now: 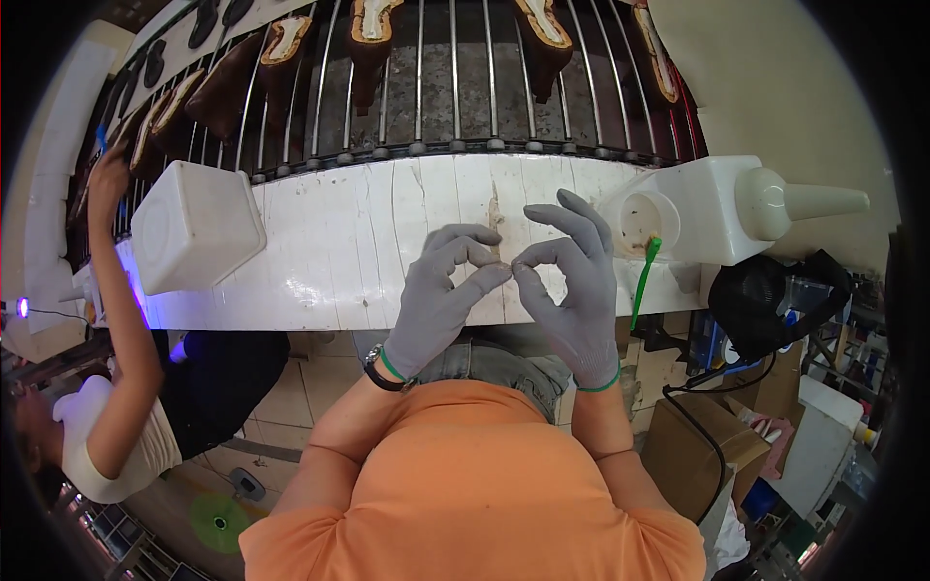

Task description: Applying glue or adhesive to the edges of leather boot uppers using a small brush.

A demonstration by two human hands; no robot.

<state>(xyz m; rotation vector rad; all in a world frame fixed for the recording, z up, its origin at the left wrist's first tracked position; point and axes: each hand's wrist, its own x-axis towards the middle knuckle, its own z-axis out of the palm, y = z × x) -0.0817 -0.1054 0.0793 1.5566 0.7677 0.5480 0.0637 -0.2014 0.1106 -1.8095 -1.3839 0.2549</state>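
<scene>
My left hand and my right hand wear thin grey gloves with green cuffs. They meet above the near edge of a white worktable. On each hand the thumb and index finger are pinched, and the fingertips almost touch. Whatever lies between them, if anything, is too small to make out. The other fingers of my right hand stand raised, while those of my left curl loosely. Right of my hands, a green-handled brush leans from a round white dish.
Behind the table runs a roller conveyor with upturned brown boots. A white plastic container stands at left. At right lies a white bottle with a long nozzle. A co-worker's arm reaches to the conveyor. A black bag sits lower right.
</scene>
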